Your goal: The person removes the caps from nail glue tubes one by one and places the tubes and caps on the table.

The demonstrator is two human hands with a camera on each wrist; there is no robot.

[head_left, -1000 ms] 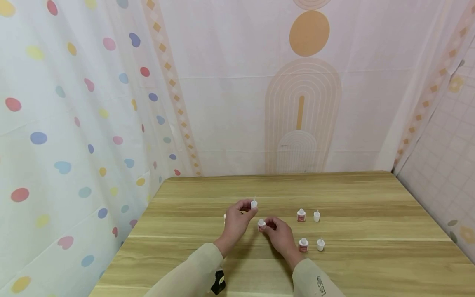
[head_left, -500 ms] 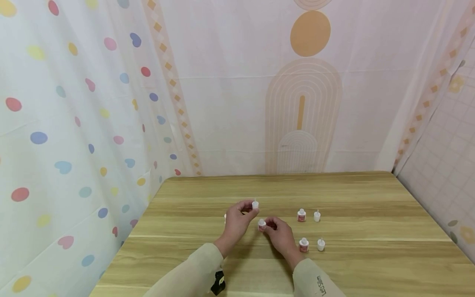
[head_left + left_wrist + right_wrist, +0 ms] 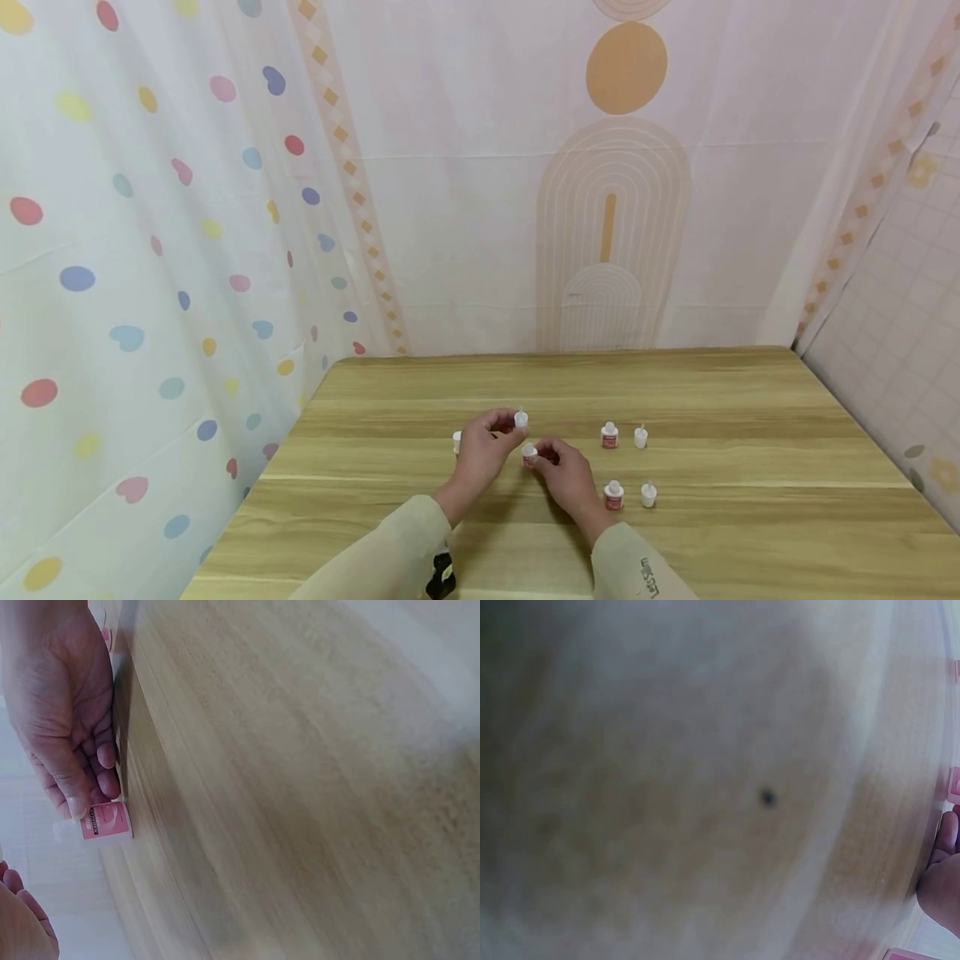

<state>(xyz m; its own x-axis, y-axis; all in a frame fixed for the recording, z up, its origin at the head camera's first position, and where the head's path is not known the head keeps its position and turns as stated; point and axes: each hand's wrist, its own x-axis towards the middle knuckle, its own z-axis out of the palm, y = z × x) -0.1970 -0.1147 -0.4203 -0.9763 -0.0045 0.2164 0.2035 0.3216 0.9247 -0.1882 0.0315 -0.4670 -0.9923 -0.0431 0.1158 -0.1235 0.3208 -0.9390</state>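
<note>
In the head view, my left hand pinches a small white cap with its thin stem pointing up. Just below and right of the cap, my right hand grips an uncapped white bottle with a red label. The left wrist view has the right hand holding this upright bottle by its side, close to the table; part of the left hand shows at the corner. At the edge of the right wrist view are the right hand and part of the bottle.
Two more red-labelled bottles stand to the right on the wooden table, each beside an upturned white cap. A white object is partly hidden behind the left hand. Something black is by the left sleeve.
My left hand has shifted slightly right and down with the cap, closer to the bottle's mouth. The right hand and its bottle have hardly moved.
</note>
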